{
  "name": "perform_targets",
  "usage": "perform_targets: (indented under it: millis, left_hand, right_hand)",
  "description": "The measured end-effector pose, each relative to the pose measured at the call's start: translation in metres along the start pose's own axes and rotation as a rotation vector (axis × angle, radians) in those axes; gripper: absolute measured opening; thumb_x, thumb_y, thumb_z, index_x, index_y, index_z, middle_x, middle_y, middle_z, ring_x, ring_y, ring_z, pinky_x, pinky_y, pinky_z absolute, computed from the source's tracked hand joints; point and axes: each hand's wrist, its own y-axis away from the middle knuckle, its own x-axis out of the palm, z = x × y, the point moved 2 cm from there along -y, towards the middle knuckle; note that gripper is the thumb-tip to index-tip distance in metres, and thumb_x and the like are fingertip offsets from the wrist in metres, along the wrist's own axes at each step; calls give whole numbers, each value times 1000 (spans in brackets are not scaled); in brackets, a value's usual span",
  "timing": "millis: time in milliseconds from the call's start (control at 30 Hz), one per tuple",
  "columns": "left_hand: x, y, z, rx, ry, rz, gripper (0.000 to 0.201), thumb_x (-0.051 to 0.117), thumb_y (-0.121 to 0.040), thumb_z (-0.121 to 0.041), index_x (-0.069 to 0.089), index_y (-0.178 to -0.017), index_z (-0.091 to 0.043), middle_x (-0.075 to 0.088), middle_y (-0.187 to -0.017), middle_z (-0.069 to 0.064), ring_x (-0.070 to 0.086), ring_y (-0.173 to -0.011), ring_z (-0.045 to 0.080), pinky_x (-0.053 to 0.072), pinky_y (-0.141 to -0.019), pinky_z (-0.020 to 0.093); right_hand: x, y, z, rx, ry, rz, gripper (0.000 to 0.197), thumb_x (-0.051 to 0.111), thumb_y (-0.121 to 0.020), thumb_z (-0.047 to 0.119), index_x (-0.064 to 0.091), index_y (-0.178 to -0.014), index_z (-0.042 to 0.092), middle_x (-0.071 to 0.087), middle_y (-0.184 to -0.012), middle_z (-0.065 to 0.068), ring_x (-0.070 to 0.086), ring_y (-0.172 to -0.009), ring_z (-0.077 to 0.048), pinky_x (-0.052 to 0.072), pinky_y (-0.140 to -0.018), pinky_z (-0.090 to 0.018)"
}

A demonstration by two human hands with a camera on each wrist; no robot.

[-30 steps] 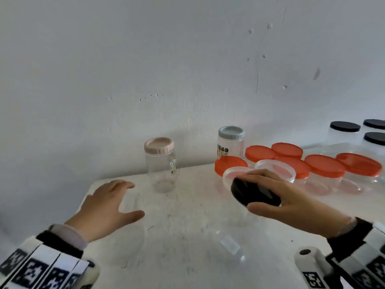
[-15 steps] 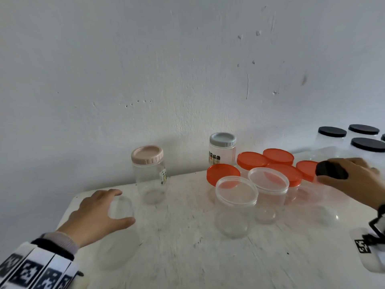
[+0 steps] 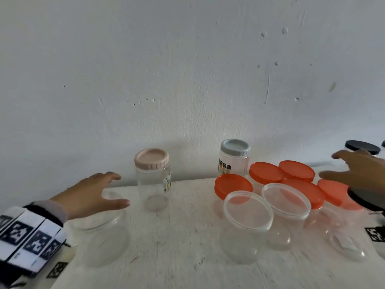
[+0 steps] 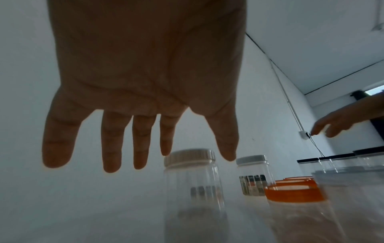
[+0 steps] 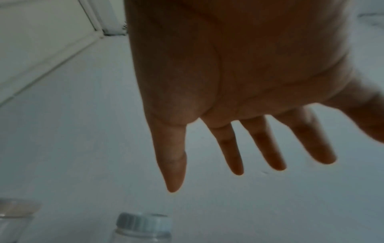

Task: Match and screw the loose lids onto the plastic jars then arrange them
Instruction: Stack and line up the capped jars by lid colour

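Observation:
My left hand (image 3: pixel 121 189) hovers open over the mouth of a lidless clear jar (image 3: pixel 104 236) at the table's left; whether it touches the rim I cannot tell. In the left wrist view its fingers (image 4: pixel 112 148) are straight and spread. At the far right my right hand (image 3: pixel 328 165) is open with fingers (image 5: pixel 234 156) spread and holds nothing. Beneath its wrist a black lid (image 3: pixel 364 200) lies on a clear jar (image 3: pixel 345 243). Two jars with clear lids (image 3: pixel 248 209) (image 3: pixel 285 200) stand in the middle right.
A pink-lidded jar (image 3: pixel 151 158) and a grey-lidded jar (image 3: pixel 235 148) stand by the wall. Several orange-lidded jars (image 3: pixel 233 184) cluster behind the clear-lidded ones. Black-lidded jars (image 3: pixel 362 147) stand at the back right. The table's left edge (image 3: pixel 62 274) runs below my left wrist.
My right hand carried the black lid from the middle to the right, let go of it there and opened. My left hand stayed over the lidless jar.

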Motion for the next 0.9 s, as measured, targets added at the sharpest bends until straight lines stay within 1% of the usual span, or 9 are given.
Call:
perform_targets:
  millis: [133,200,300,400,567,633,700,833,900]
  left_hand:
    - [-33,-30,-23,49,-12,-78,80,67,-74,-59,33,-141,-31,42,-142,-4,44,-125,14,37,-99,26]
    - [-46,-48,-37,84,13,-88,77,70,-75,-52,34,-140,-31,44,-140,-5,45,-124,14,38,-100,28]
    - [-52,-72,-53,95,54,-33,77,72,-78,-44,31,-142,-31,40,-143,-7,42,-128,14,36,-103,31]
    - [-49,-91,-59,72,17,111,85,74,-79,-38,22,-146,-35,31,-149,-10,38,-132,13,34,-105,30]
    - [-43,-107,-60,5,1,232,90,75,-79,-30,16,-147,-37,39,-140,-9,48,-124,20,39,-106,33]
    - [-41,-110,-59,-9,13,235,91,74,-78,-34,15,-148,-38,36,-144,-10,51,-121,23,41,-105,37]
    - [-40,-114,-59,-16,14,223,92,75,-77,-39,15,-148,-37,36,-144,-12,53,-120,22,41,-104,36]
    - [-43,-121,-54,-35,4,171,92,75,-75,-44,17,-146,-34,44,-137,-8,55,-115,21,44,-100,34]
    - [-48,-124,-48,-56,-8,115,89,74,-75,-45,20,-145,-32,48,-132,-4,55,-113,21,44,-95,32]
  right_hand:
    - [-38,-6,99,-318,65,116,74,62,-77,62,38,-139,30,41,-137,-5,41,-124,-31,37,-101,-42]
    - [-40,-13,143,-451,109,182,69,63,-84,51,33,-143,30,35,-144,-2,37,-129,-27,34,-106,-41]
    - [-28,-29,192,-551,170,287,73,69,-84,38,29,-145,28,37,-144,-3,40,-128,-23,35,-106,-38]
    - [-13,-49,220,-545,219,371,91,76,-78,29,19,-149,32,34,-145,-1,38,-129,-22,36,-106,-41]
    - [-1,-74,237,-545,270,486,103,77,-74,12,12,-148,41,28,-150,-1,33,-133,-23,37,-106,-40]
    - [0,-79,238,-542,290,519,102,76,-74,11,13,-147,43,28,-151,2,38,-122,-18,41,-98,-32]
    - [0,-82,239,-537,311,541,101,77,-74,12,14,-147,45,27,-150,3,40,-109,-15,44,-92,-31]
    - [-6,-78,249,-559,371,494,95,79,-72,37,19,-145,43,34,-142,4,45,-76,-4,46,-72,-24]
    - [-12,-75,261,-576,345,422,92,77,-71,49,25,-145,36,39,-138,2,49,-85,-10,48,-83,-30]
